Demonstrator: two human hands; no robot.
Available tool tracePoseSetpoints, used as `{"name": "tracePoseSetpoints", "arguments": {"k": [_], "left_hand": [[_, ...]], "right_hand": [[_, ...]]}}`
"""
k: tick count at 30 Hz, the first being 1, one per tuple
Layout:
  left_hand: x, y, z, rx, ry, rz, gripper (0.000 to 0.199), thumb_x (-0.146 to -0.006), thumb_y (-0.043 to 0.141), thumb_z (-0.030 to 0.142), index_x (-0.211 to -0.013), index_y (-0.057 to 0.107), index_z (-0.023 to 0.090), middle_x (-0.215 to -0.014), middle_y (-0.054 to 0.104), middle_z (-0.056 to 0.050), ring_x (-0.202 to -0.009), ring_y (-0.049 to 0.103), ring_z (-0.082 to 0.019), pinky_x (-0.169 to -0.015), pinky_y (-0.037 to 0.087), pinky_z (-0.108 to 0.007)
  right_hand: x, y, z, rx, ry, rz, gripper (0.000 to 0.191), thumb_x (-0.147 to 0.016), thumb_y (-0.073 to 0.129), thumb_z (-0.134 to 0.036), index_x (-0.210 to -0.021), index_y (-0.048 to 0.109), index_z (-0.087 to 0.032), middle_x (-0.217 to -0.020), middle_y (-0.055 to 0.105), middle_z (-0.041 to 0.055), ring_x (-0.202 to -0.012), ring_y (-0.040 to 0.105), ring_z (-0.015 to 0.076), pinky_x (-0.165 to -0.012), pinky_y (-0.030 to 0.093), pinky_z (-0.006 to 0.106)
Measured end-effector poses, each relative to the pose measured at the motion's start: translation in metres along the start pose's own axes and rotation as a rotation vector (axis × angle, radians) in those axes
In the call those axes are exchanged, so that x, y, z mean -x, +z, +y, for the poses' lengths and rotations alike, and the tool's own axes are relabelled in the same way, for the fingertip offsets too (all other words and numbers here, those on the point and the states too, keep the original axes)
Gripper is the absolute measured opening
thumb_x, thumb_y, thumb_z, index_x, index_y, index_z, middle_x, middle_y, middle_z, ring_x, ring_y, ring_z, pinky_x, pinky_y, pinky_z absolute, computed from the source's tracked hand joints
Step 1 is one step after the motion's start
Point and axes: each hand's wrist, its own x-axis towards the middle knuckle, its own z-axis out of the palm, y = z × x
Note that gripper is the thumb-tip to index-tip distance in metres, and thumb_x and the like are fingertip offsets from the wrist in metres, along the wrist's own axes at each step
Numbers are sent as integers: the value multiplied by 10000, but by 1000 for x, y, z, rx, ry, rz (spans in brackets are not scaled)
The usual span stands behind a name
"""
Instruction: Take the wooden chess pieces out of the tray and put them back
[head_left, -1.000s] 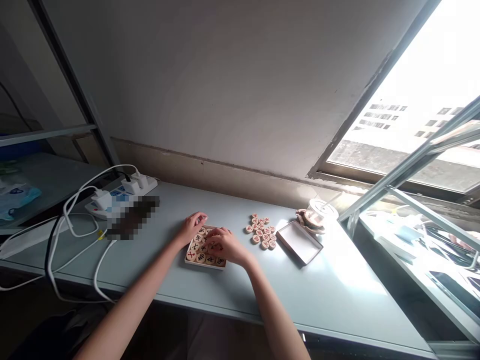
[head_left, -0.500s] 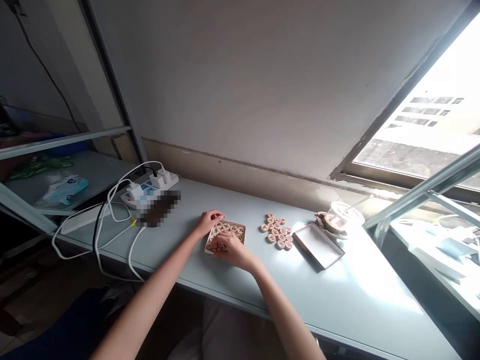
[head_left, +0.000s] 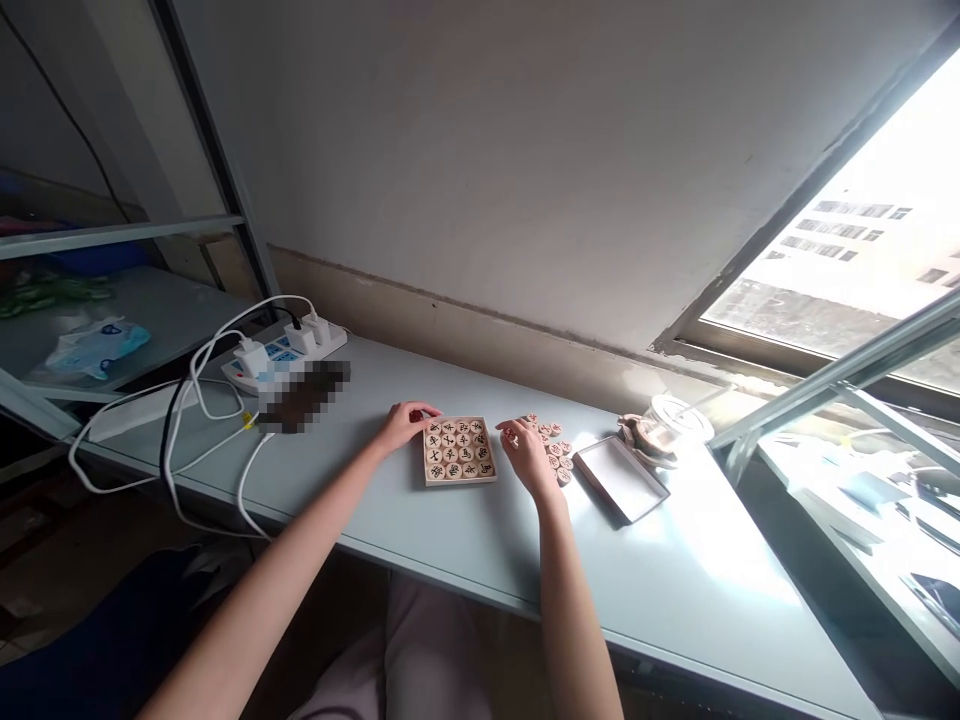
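A shallow open box (head_left: 460, 482) on the table holds rows of round wooden xiangqi pieces (head_left: 463, 440) with dark characters. My left hand (head_left: 401, 428) is at the box's far left corner, thumb and index finger curled around it. A dark reddish patch shows between those fingers; I cannot tell what it is. To the right of the box, my right hand (head_left: 529, 458) pinches a xiangqi piece (head_left: 511, 438) with a red character. Beside and partly behind this hand lie several loose red-character pieces (head_left: 555, 450).
A box lid (head_left: 621, 480) lies inside-up right of the loose pieces. Behind it stand a clear plastic container (head_left: 679, 418) and a small brownish object (head_left: 637, 436). On the left are a power strip (head_left: 289, 355) with white cables and a blurred-out dark item (head_left: 307, 395).
My right hand has moved from over the box rightward to the loose pieces. The filled box is now uncovered and sits straighter. My left hand stays at its corner.
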Motion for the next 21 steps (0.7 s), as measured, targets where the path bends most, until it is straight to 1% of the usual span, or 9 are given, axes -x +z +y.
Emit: {"name": "tracePoseSetpoints", "arguments": {"k": [5,7,9,11,14,16,17,19,21], "left_hand": [[2,-2,9,-79,5,-66,229,-747,562,169,-898,733,191,-917,730,-41,-827,629,-184,-744,481,-281],[3,-6,13,-153,61,-61,252,-771,535,148,-929,723,202,-972,718,-43,-896,625,-191,-803,480,-297],[8,-18,17,-264,159,5,264,-819,514,170,-1001,700,211,-1077,687,-54,-1005,601,-202,-892,455,-323],[19,-40,17,-419,214,131,257,-872,492,231,-1050,676,213,-1123,662,-70,-1055,576,-221,-942,424,-357],[49,-89,8,-661,116,395,286,-918,430,303,-1076,657,229,-1127,663,-75,-1045,560,-263,-943,397,-418],[72,-123,-3,-778,51,499,315,-925,403,329,-1124,630,239,-1137,667,-72,-1072,548,-286,-953,379,-447],[83,-138,-9,-828,25,523,329,-926,394,347,-1139,622,242,-1124,673,-79,-1086,545,-298,-953,375,-455],[99,-161,-21,-888,-3,491,365,-927,384,388,-1181,600,241,-1133,674,-87,-1115,540,-307,-958,367,-461],[107,-174,-28,-894,-15,430,399,-929,373,420,-1223,573,239,-1189,658,-81,-1138,540,-302,-969,360,-460]], "right_hand": [[0,5,4,73,-22,-73,307,-827,416,-107,-923,691,-201,-1019,660,53,-940,569,176,-837,423,285],[0,6,3,108,-30,-61,290,-820,429,-116,-881,700,-202,-1010,669,59,-984,544,202,-916,385,328],[0,7,2,149,-44,-43,285,-831,430,-132,-876,700,-214,-1021,676,59,-1029,523,228,-986,330,390],[1,7,2,207,-65,-35,296,-847,418,-135,-888,694,-235,-1035,680,46,-1041,523,239,-1017,287,446],[1,9,0,300,-83,-25,315,-862,399,-132,-936,678,-257,-1067,677,34,-1026,539,241,-1025,266,490],[2,11,0,341,-82,-10,317,-868,395,-141,-985,664,-261,-1095,669,41,-1045,538,246,-1035,252,507],[2,12,0,359,-80,-6,322,-871,392,-146,-1014,655,-264,-1111,663,44,-1063,534,248,-1040,247,512],[1,15,1,385,-72,-13,343,-878,379,-153,-1072,635,-274,-1150,646,42,-1096,527,246,-1047,247,511],[1,17,4,399,-60,-27,365,-886,361,-157,-1115,616,-282,-1193,626,36,-1121,518,241,-1050,256,506]]}}
